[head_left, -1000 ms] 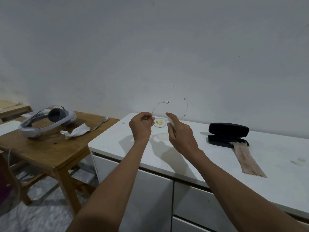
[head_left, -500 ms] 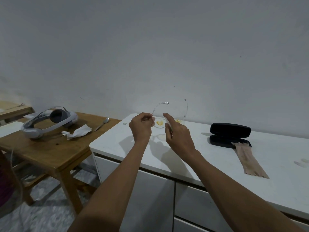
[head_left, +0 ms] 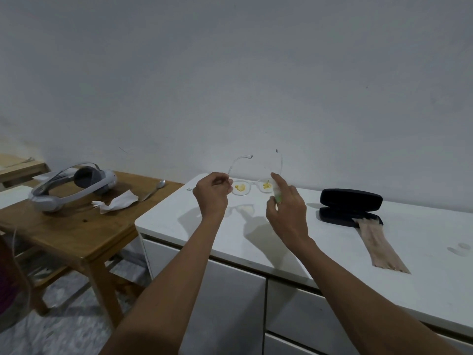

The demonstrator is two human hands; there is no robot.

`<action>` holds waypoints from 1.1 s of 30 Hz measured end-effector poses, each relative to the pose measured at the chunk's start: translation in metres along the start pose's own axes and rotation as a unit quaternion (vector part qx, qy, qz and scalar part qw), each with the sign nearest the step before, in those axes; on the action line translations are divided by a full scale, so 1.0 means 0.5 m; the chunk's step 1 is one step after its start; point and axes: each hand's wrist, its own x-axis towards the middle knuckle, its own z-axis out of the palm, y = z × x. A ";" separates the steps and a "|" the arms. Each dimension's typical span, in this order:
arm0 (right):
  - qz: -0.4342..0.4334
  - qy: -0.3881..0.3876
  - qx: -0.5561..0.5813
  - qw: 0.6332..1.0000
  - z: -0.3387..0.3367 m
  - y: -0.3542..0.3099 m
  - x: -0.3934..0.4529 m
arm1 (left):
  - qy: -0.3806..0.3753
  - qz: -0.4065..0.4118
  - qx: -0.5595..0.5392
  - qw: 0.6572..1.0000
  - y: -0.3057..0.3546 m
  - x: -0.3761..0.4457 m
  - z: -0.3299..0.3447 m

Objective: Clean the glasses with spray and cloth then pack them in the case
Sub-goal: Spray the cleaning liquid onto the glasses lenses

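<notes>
Clear-framed glasses (head_left: 252,187) hang in the air above the white cabinet top (head_left: 332,242), temples pointing up and away, both lenses smeared with yellow. My left hand (head_left: 212,194) pinches the left temple near the hinge. My right hand (head_left: 288,208) grips a small green-tinted spray bottle (head_left: 277,196), index finger raised on its top beside the right lens. To the right, an open black glasses case (head_left: 350,204) rests on the cabinet, with a beige cloth (head_left: 378,243) lying from its edge toward me.
A wooden table (head_left: 76,226) stands to the left, carrying a white headset (head_left: 71,188), a crumpled tissue (head_left: 116,202) and a spoon (head_left: 154,189). The cabinet has drawers (head_left: 294,311) below. A plain wall rises behind.
My right hand with the spray bottle has shifted right, uncovering the right lens. The glasses stay held up by my left hand at about the same spot.
</notes>
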 end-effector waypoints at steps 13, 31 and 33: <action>0.156 -0.112 0.096 0.977 -0.002 0.059 -0.009 | 0.002 -0.006 -0.048 0.999 0.020 0.015 -0.013; 0.137 -0.084 0.113 0.981 0.041 0.048 0.024 | -0.022 0.002 -0.060 0.998 0.036 0.018 -0.008; 0.137 -0.078 0.116 0.981 0.045 0.045 0.024 | -0.024 0.000 -0.063 0.998 0.035 0.016 -0.008</action>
